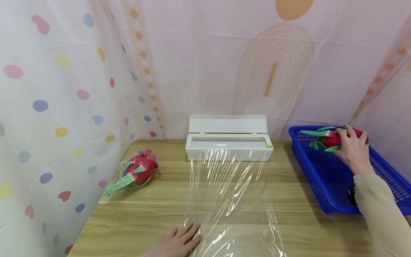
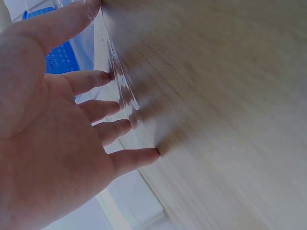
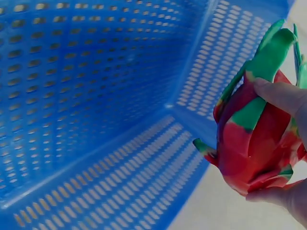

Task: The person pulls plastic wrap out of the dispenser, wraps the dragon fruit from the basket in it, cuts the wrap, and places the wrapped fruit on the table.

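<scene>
In the head view my right hand (image 1: 354, 151) grips a red dragon fruit (image 1: 330, 140) with green leaf tips above the far end of a blue plastic basket (image 1: 316, 178). The right wrist view shows thumb and fingers on either side of that dragon fruit (image 3: 259, 129). My left hand (image 1: 176, 241) rests with spread, straight fingers on the left edge of a clear sheet of cling film (image 1: 231, 200). The film runs from a white dispenser box (image 1: 228, 154) whose lid stands up. Fingertips of the left hand (image 2: 62, 124) touch film and table in the left wrist view.
At the left of the wooden table (image 1: 128, 221) lies another dragon fruit (image 1: 141, 169) covered in clear film. A small dark object (image 1: 352, 194) sits in the basket beside the right sleeve. Patterned curtains (image 1: 205, 71) hang behind and at the sides. A green slider (image 1: 269, 145) is on the dispenser.
</scene>
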`<state>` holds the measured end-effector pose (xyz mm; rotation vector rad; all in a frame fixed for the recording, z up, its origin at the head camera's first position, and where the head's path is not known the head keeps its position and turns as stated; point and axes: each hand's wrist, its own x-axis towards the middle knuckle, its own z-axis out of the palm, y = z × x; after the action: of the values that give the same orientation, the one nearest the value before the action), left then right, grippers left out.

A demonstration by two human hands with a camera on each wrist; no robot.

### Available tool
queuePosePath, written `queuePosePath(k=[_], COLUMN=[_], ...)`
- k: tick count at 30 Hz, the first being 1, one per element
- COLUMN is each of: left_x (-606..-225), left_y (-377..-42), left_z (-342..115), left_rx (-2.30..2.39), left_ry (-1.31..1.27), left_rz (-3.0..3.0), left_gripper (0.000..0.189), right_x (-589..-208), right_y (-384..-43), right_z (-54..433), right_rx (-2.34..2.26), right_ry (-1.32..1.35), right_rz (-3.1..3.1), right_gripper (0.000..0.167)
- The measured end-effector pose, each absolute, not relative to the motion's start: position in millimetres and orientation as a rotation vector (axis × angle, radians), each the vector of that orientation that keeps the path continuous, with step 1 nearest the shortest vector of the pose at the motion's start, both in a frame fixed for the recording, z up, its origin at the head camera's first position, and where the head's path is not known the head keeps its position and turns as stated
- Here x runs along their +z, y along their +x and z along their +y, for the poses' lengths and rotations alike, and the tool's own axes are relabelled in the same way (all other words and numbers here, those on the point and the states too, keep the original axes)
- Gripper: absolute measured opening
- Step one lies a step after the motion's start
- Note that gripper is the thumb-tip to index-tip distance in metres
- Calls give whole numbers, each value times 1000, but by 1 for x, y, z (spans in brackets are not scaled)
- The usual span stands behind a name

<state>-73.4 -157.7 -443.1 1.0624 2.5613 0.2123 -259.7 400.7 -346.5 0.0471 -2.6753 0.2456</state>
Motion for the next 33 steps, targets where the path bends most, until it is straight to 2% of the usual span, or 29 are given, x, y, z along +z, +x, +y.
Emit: queuePosePath(k=[21,33], left_x=[-444,-443], left_y=[-73,-73], left_z=[-157,-156], left_rx=[206,219], left_ry=[1041,1023], left_rz=[2557,2565], left_gripper=[72,73], right_x=[-305,-294], right_y=[-238,-219], right_z=[348,298], right_rx=[128,23], right_ry=[244,446], right_rz=[-2415,-2291], right_gripper=[78,90])
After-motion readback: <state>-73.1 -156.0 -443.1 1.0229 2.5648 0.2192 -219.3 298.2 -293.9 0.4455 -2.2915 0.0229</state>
